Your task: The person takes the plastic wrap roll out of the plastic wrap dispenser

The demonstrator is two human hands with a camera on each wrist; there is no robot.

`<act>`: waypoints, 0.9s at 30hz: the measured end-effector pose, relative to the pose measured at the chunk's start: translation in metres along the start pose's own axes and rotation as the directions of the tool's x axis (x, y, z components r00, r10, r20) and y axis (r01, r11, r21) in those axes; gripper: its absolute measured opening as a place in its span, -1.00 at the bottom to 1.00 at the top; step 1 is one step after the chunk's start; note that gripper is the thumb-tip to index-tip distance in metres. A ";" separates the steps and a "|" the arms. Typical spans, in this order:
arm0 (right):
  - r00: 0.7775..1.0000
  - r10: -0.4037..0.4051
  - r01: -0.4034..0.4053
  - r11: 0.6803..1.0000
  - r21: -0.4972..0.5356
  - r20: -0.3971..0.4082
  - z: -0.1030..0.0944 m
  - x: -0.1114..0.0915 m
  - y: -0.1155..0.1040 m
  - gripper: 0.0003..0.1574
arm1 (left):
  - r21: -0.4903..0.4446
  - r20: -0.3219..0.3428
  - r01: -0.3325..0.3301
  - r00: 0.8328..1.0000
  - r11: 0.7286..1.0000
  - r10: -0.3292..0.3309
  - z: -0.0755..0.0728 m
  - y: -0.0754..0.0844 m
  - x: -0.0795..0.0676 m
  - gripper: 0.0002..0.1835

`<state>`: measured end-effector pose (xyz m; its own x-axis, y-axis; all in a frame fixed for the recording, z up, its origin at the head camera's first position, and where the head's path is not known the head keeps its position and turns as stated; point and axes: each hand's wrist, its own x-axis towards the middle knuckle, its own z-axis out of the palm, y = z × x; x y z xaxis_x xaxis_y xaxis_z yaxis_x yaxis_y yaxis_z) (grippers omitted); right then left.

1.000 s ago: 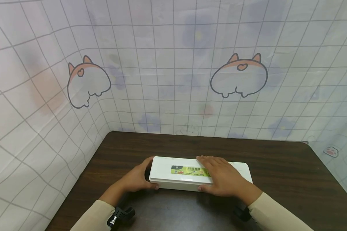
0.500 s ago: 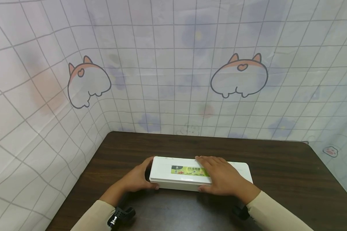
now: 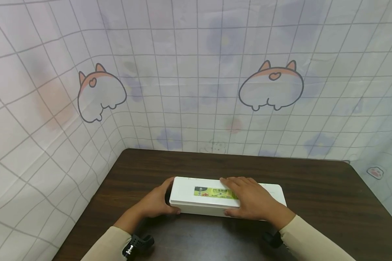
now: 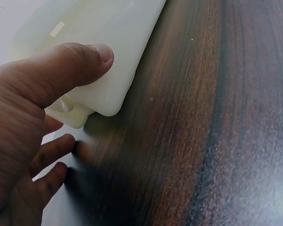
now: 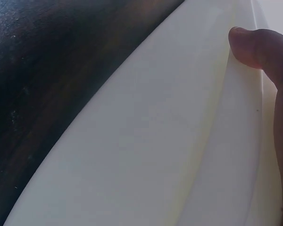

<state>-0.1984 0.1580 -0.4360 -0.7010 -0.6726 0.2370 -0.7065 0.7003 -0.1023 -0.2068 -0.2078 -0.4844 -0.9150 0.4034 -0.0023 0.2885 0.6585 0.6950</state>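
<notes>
A long white cling film box (image 3: 186, 192) with a green label (image 3: 212, 193) lies on the dark wooden table. My left hand (image 3: 155, 202) grips its left end, the thumb on the front side and the fingers behind. In the left wrist view, the thumb (image 4: 80, 63) presses the box's pale wall (image 4: 113, 75), while other fingertips reach below its corner. My right hand (image 3: 254, 199) holds the box from above, right of its middle. Its fingers lie across the lid and its thumb (image 5: 254, 47) is against the front side. The palm covers part of the label.
Dark wood-grain table (image 3: 320, 195) surrounds the box. A white grid-patterned cloth (image 3: 189, 90) with cartoon animals hangs behind and at both sides. A black strap (image 3: 138, 244) sits on the left wrist.
Both hands keep their hold and the box stays in place. The right hand has shifted very slightly along the lid. The whole head view has moved a touch.
</notes>
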 end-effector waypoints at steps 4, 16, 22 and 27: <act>1.000 0.004 -0.004 1.000 0.009 0.006 -0.001 0.001 0.000 0.23 | -0.008 -0.002 0.001 1.000 1.000 -0.001 0.000 -0.001 0.000 0.32; 1.000 0.012 -0.012 1.000 -0.004 0.012 -0.003 0.000 0.000 0.23 | -0.011 -0.011 -0.002 1.000 1.000 0.002 0.001 -0.003 0.001 0.29; 1.000 0.017 -0.017 1.000 0.004 0.003 -0.005 -0.001 0.000 0.23 | -0.024 -0.008 -0.004 1.000 1.000 0.004 0.001 -0.003 0.001 0.29; 1.000 0.028 -0.028 1.000 0.002 -0.001 -0.011 -0.002 0.002 0.23 | -0.020 -0.015 -0.001 1.000 1.000 0.001 0.001 -0.003 0.002 0.28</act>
<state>-0.1971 0.1632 -0.4262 -0.7205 -0.6526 0.2346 -0.6868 0.7183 -0.1112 -0.2091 -0.2086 -0.4874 -0.9188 0.3947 0.0092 0.2841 0.6450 0.7094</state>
